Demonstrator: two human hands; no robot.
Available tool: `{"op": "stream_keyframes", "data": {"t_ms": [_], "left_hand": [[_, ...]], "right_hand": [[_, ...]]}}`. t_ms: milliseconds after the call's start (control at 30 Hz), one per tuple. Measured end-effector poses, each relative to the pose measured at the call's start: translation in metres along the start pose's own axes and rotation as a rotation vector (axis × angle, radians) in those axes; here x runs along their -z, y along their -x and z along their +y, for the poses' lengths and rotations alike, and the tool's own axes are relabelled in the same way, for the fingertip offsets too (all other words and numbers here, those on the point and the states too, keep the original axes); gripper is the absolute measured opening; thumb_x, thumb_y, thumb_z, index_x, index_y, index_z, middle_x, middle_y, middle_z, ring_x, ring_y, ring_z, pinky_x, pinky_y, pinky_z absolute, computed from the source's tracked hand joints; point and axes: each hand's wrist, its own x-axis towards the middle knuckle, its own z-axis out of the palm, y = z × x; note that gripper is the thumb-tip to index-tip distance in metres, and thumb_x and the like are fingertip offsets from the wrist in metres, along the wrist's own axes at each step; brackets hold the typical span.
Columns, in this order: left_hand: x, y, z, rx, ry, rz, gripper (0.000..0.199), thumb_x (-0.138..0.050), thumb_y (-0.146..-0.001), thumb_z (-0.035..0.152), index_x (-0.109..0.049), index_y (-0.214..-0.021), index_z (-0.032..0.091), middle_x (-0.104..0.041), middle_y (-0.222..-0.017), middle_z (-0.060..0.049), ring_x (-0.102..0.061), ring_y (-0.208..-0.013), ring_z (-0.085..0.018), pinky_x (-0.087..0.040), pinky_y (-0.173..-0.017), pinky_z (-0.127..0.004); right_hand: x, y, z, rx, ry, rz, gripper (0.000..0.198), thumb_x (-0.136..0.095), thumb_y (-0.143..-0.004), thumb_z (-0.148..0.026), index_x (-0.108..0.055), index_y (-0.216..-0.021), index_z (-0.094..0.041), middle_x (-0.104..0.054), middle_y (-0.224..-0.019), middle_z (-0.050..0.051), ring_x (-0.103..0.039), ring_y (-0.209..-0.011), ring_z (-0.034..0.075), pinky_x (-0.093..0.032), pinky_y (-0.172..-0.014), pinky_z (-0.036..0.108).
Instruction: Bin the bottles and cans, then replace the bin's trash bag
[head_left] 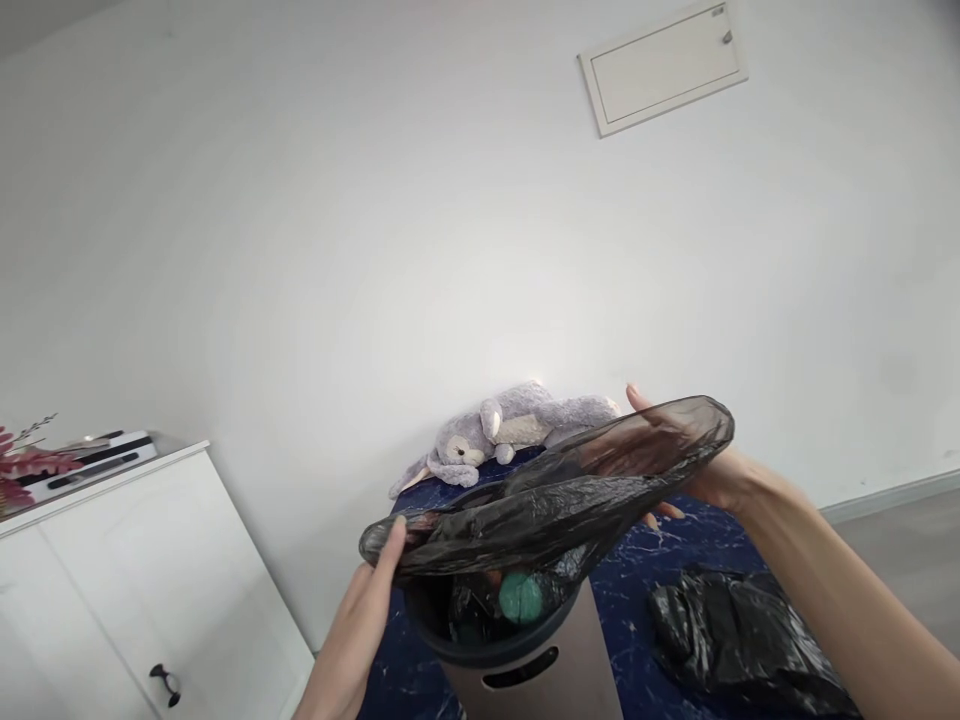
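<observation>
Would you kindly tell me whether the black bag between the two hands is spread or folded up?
Spread: the bag stretches from the left hand to the right hand above the bin.

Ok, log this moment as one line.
left hand: gripping black bag rim | right hand: at bag's opposite end | bin: beneath bag | plush toy: beside wall

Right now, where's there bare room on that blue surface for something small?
Bare blue surface shows between the bin and the black bundle, and in a strip left of the bin. The plush toy crowds the back; above the bin, left hand and right hand spread a black bag.
</observation>
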Motion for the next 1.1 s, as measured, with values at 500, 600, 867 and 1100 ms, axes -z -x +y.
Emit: {"op": "stream_keyframes", "data": {"t_ms": [500,600,867,1100], "left_hand": [[-0.026,0.019,0.028,-0.043,0.23,0.008,0.037,-0.071,-0.095,0.052,-0.081,-0.106,0.018,-0.079,-0.128,-0.011,-0.063,-0.139,-0.032,-0.047,-0.122,-0.041],[-0.025,0.021,0.025,-0.057,0.394,0.105,0.024,-0.063,-0.102,0.038,-0.077,-0.103,0.018,-0.082,-0.117,-0.009,-0.071,-0.126,-0.027,-0.055,-0.113,-0.038],[-0.024,0.032,0.032,0.052,0.832,0.246,0.03,-0.044,-0.108,0.022,-0.06,-0.082,0.022,-0.059,-0.066,0.005,-0.07,-0.065,-0.013,-0.065,-0.075,-0.025],[-0.012,0.044,0.0,0.01,0.603,0.17,0.06,-0.06,-0.093,0.07,-0.075,-0.121,0.019,-0.077,-0.131,-0.01,-0.064,-0.138,-0.028,-0.054,-0.116,-0.034]], "right_hand": [[0.015,-0.011,0.013,0.248,-0.024,-0.011,0.044,-0.08,-0.094,-0.05,-0.059,-0.07,-0.02,-0.054,-0.058,-0.003,-0.046,-0.046,0.008,-0.038,-0.04,0.02],[0.024,-0.012,0.018,0.312,-0.089,-0.034,0.041,-0.076,-0.097,-0.049,-0.06,-0.073,-0.02,-0.054,-0.059,-0.004,-0.039,-0.039,0.006,-0.033,-0.038,0.021],[0.025,-0.011,0.008,0.335,-0.254,-0.061,0.068,-0.049,-0.094,-0.087,-0.071,-0.093,-0.022,-0.062,-0.066,0.0,-0.05,-0.042,0.009,-0.036,-0.038,0.022],[0.02,-0.005,0.019,-0.028,0.282,-0.087,0.074,-0.047,-0.1,-0.079,-0.08,-0.123,-0.017,-0.079,-0.114,0.019,-0.075,-0.109,0.032,-0.061,-0.1,0.046]]}}
